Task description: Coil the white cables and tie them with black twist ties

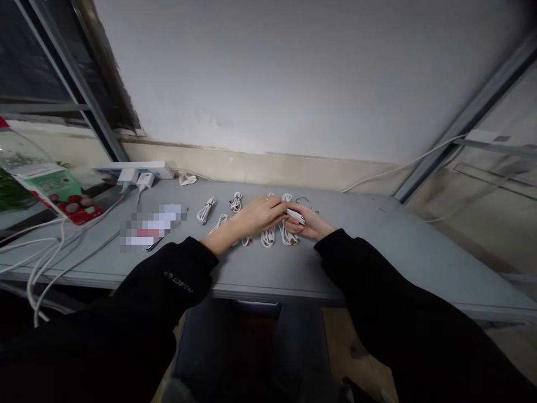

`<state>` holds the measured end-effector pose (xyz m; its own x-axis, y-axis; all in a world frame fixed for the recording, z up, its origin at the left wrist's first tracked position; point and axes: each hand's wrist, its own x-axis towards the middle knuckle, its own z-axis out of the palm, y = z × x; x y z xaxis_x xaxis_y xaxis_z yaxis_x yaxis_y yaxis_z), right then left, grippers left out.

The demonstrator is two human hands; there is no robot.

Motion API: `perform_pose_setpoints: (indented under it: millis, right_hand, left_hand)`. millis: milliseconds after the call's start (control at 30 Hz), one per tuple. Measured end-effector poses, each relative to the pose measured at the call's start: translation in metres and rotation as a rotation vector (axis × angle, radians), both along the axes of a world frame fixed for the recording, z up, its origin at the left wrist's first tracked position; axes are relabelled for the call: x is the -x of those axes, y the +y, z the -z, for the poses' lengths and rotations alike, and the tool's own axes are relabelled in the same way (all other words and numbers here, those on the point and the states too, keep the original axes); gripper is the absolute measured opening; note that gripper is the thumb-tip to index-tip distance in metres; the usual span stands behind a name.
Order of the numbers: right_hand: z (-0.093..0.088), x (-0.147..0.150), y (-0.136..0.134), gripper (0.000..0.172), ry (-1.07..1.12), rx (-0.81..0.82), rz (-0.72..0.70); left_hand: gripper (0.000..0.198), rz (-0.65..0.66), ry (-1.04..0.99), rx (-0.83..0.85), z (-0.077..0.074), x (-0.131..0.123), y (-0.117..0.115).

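Cable coils [205, 210], light and limp, lie in a row across the grey counter [348, 257] from 11 to 12 o'clock, best taken by their tied middles. The left grip [258, 217] sits nearly closed, its fingertips at the white bundle [295, 216] at 12 o'clock, though whether it pinches cannot be told; the right grip [308, 223] pinches that bundle between thumb and fingers, above the nearest coils [282, 235].

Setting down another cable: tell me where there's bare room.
Widest patch: the grey tabletop right of the right hand. A narrower strip runs along the front edge, below the coiled white cables. Crowded: the middle, around the cables and left hand, and the far left by the power strip.
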<state>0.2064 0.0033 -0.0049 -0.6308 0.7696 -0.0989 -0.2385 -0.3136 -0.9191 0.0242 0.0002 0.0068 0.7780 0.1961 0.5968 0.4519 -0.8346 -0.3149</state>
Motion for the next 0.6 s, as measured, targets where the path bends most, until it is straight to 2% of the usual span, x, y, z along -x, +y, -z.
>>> perform_pose_setpoints:
  millis: [200,367,600]
  right_hand:
    - [-0.0020,0.0026,-0.0017,0.045,-0.026,0.032,-0.012]
    - [-0.0016,0.0017,-0.0006,0.051,-0.070,0.008,-0.046]
    - [-0.0019,0.0012,-0.0003,0.056,-0.099,-0.041,-0.023]
  left_hand:
    - [0.018,-0.152,0.084,-0.148,0.0065,-0.0065,-0.0017]
    - [0.016,-0.163,0.126,-0.177,0.0051,-0.0074,-0.0035]
    - [0.025,-0.137,0.061,-0.110,0.0066,-0.0107,-0.0049]
